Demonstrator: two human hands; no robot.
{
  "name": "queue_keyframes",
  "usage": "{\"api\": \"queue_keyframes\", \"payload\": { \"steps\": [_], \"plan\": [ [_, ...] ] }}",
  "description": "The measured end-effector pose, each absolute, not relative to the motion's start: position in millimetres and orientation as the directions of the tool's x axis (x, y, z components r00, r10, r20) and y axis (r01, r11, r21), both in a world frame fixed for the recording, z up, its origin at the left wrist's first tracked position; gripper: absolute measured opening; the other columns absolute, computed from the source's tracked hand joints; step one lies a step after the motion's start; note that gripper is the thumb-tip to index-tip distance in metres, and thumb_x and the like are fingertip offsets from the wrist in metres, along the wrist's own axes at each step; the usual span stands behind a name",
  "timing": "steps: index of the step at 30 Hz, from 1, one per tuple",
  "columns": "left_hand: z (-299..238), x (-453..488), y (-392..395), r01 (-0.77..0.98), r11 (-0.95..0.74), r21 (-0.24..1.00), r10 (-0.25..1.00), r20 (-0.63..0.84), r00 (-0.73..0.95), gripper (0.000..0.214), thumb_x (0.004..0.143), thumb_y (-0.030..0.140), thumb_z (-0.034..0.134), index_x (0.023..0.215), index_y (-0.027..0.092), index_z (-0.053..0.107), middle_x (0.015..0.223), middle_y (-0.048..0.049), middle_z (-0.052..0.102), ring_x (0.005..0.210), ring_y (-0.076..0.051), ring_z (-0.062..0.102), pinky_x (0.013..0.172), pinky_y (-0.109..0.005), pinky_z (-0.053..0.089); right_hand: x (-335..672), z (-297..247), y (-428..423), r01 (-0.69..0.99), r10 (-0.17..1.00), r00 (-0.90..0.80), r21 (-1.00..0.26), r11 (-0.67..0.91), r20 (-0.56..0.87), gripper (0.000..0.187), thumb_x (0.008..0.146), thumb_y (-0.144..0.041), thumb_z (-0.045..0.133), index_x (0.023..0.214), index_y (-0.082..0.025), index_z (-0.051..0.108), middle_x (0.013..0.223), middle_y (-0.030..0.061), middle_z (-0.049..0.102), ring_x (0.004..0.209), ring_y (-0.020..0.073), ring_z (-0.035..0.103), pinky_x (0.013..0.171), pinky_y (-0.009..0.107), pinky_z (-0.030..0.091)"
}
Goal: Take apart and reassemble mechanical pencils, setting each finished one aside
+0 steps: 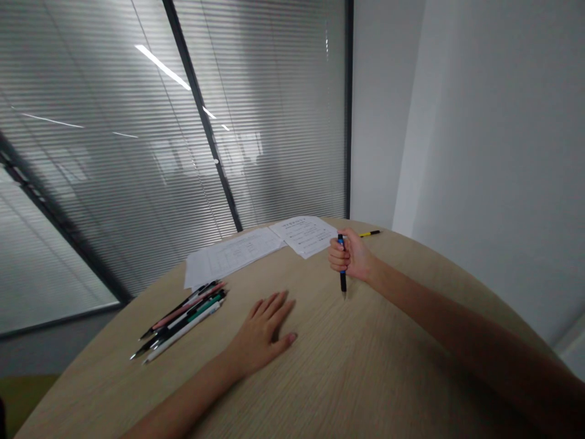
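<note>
My right hand (353, 256) is closed in a fist round a black and blue pen (342, 281), held upright with its tip pointing down near the tabletop. The thumb lies by the pen's upper end. Whether the tip touches the wood I cannot tell. My left hand (260, 335) rests palm down on the table, fingers stretched out, holding nothing. To its left lies a bundle of pens and pencils (187, 317), in black, white, green and pink. Just behind my right hand, a yellow and black pen (370, 233) lies near the table's far edge.
Printed sheets of paper (233, 253) lie along the far side of the round wooden table (347, 378), and another printed sheet (305, 235) overlaps them beside my right hand. Beyond the table stand a glass partition with blinds (283, 110) and a white wall (498, 134).
</note>
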State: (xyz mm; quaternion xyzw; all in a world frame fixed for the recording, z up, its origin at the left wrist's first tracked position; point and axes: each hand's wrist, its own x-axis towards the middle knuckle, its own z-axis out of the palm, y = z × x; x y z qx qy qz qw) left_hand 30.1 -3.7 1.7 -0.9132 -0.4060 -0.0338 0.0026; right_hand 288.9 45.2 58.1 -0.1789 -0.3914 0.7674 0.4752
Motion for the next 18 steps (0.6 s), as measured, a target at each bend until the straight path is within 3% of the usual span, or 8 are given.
{"api": "queue_keyframes", "payload": {
  "steps": [8, 18],
  "plan": [
    [6.1, 32.7, -5.7, 0.745, -0.665, 0.055, 0.747, 0.039, 0.664, 0.059, 0.084, 0.051, 0.038, 0.132, 0.017, 0.035, 0.141, -0.0131, 0.026, 0.129, -0.027, 0.024, 0.102, -0.048, 0.023, 289.6, 58.2, 43.4, -0.582, 0.854, -0.511, -0.77, -0.261, 0.096, 0.066, 0.082, -0.063, 0.008, 0.043, -0.018, 0.035, 0.035, -0.0073, 0.019, 0.031, 0.0057, 0.013, 0.031, 0.017, 0.019],
    [8.2, 33.6, -6.6, 0.753, -0.657, 0.028, 0.753, 0.001, 0.658, 0.06, 0.085, 0.05, 0.036, 0.133, 0.016, 0.033, 0.142, -0.0141, 0.024, 0.129, -0.027, 0.023, 0.103, -0.047, 0.022, 291.8, 58.3, 47.6, -0.61, 0.871, -0.478, -0.756, -0.237, 0.114, 0.057, 0.088, -0.04, 0.012, 0.04, -0.018, 0.035, 0.033, -0.0072, 0.015, 0.03, 0.0067, 0.008, 0.029, 0.018, 0.015]
  ]
}}
